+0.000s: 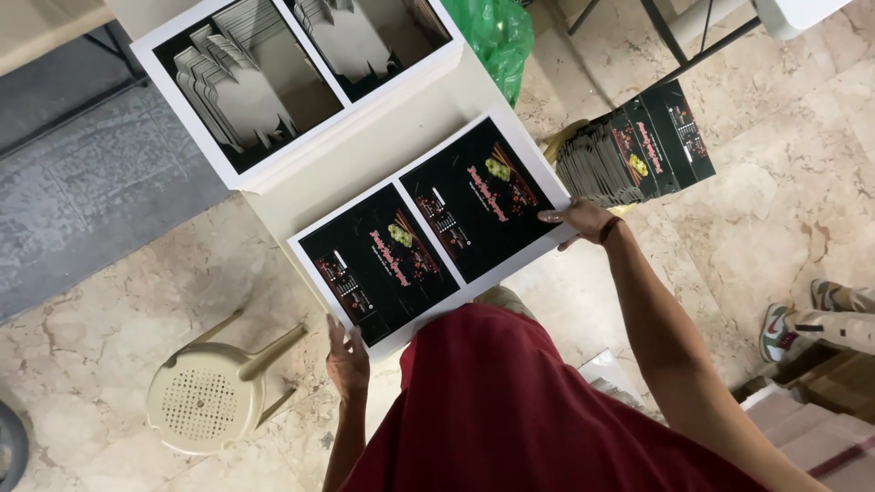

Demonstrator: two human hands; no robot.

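A large white sheet (pixel 436 232) printed with two black box designs lies on a white table (pixel 383 146). My left hand (pixel 347 357) grips the sheet's near left corner. My right hand (pixel 581 221) holds its right corner, fingers spread on the white edge. Both arms reach out from my red shirt.
Another sheet (pixel 273 73) with cut-out grey box shapes lies further up the table. A stack of folded black boxes (pixel 633 150) sits to the right. A beige plastic stool (pixel 210 392) stands lower left, a green bag (pixel 497 36) at top. Another person's shoes (pixel 784 333) are at right.
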